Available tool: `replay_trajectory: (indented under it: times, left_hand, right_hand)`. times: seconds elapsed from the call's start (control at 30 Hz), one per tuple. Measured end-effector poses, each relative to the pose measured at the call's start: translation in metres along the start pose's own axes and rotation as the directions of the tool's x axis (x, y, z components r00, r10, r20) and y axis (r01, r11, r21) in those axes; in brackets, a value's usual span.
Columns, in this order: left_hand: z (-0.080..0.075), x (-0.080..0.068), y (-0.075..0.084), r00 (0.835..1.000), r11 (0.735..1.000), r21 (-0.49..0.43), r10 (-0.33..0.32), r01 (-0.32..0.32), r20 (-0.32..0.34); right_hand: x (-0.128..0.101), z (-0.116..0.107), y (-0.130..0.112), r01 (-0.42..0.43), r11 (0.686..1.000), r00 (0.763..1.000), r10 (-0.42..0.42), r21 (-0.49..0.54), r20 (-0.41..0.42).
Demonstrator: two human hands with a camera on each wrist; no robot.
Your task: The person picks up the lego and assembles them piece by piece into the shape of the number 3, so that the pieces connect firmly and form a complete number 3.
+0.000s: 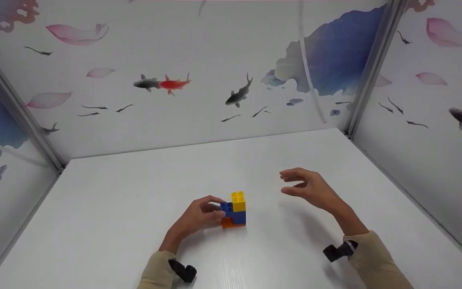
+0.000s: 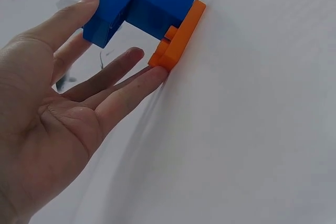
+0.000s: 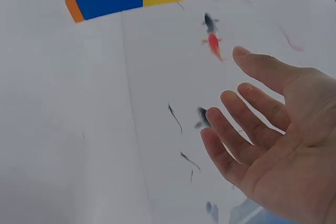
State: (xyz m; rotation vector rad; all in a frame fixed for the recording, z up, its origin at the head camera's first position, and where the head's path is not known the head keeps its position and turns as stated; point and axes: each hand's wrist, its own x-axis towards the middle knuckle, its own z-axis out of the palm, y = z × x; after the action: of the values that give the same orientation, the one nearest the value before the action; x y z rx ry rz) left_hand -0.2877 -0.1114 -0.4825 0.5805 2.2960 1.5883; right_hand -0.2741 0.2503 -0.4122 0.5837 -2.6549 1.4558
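Observation:
A small stack of toy building bricks stands on the white table. Its base is a flat orange brick [image 1: 237, 226], with blue bricks [image 2: 155, 3] above it and a yellow brick [image 1: 238, 205] on top. One end of the blue part juts out over the orange base, leaving a gap underneath. My left hand [image 1: 203, 212] pinches this jutting end between thumb and forefinger. Lower down, another left fingertip touches or nearly touches the orange brick. Held above the table to the right of the stack, my right hand [image 1: 309, 188] has relaxed, spread fingers and nothing in it.
The white tabletop [image 1: 106, 200] is enclosed by a back panel [image 1: 191, 116] and side panels printed with fish and petals. Metal posts [image 1: 369, 68] stand at the back corners. A small black device [image 1: 339, 251] sits on each sleeve.

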Motion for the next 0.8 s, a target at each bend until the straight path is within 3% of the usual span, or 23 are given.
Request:
replay_trajectory:
  times: [0.33,0.53,0.8]
  left_hand:
    - [0.001,0.001,-0.001,1.000,1.000,0.006,0.009,-0.009,-0.015]
    - [0.001,0.003,-0.002,1.000,1.000,-0.014,-0.004,0.004,-0.017]
    - [0.002,0.002,0.000,1.000,1.000,-0.018,0.002,-0.002,-0.021]
  right_hand:
    - [-0.020,-0.063,0.036,-0.074,0.996,0.993,0.069,-0.047,-0.101]
    - [-0.027,-0.078,0.062,-0.080,0.994,0.977,0.062,-0.078,-0.203]
    - [-0.031,-0.081,0.095,-0.144,0.986,0.987,0.136,-0.084,-0.087]
